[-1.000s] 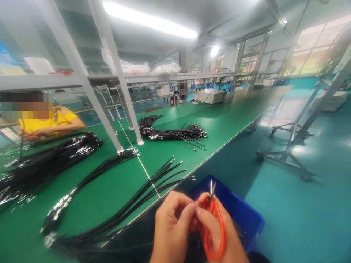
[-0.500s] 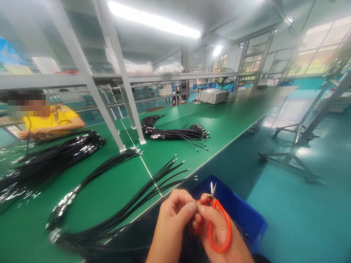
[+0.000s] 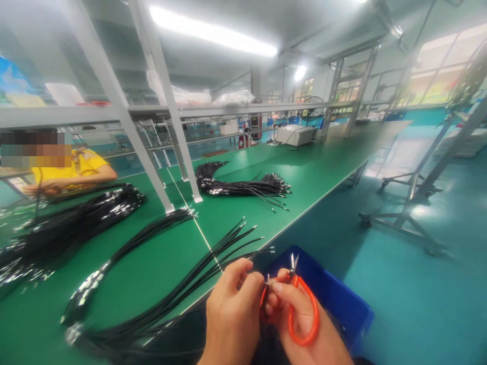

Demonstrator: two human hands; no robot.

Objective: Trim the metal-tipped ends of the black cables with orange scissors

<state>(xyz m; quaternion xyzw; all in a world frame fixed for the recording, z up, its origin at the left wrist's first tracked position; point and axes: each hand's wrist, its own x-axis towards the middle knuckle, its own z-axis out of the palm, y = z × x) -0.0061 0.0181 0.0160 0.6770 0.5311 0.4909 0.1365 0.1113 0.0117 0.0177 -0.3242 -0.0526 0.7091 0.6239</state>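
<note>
My right hand (image 3: 294, 306) is closed around red-handled scissors (image 3: 312, 324), whose blades point up and stand slightly apart. Its thumb and forefinger also pinch at a small, thin, pale tip (image 3: 268, 279). Close against it, my left hand (image 3: 234, 309) is closed with its fingertips at that same spot. What the left fingers hold is mostly hidden; it may be a cable end. Black cables with silvery ends (image 3: 198, 271) curve over the table's front edge, just left of my left hand.
A blue bin (image 3: 338, 304) stands below my hands. On the green table (image 3: 160, 268) lie more black cable bundles (image 3: 243, 185). Metal shelf posts (image 3: 177, 111) rise from the tabletop. A person in a yellow top (image 3: 89, 165) sits across at left. A wheeled frame (image 3: 409, 218) stands right.
My left hand has turned so its back faces me more, and its fingertips have drawn slightly left from my right fingers. A thin pale tip now shows between them. The scissors stay in my right hand.
</note>
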